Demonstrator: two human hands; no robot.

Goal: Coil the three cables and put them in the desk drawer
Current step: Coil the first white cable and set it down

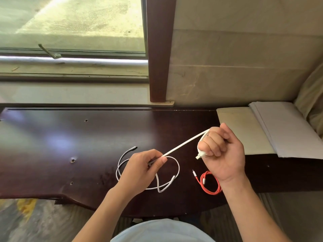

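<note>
While the right hand (pixel 222 152) curls its fingers around several turns of a thick white rubbery cable (pixel 185 143), that cable runs taut from this grip down to the left hand (pixel 143 169), whose thumb and forefinger pinch it. Below the left grip, a thin white cord (pixel 177 169) lies loosely looped on the dark glossy wooden tabletop (pixel 70 145). Just under the right wrist rests a coiled orange-red cable (pixel 208 183).
</note>
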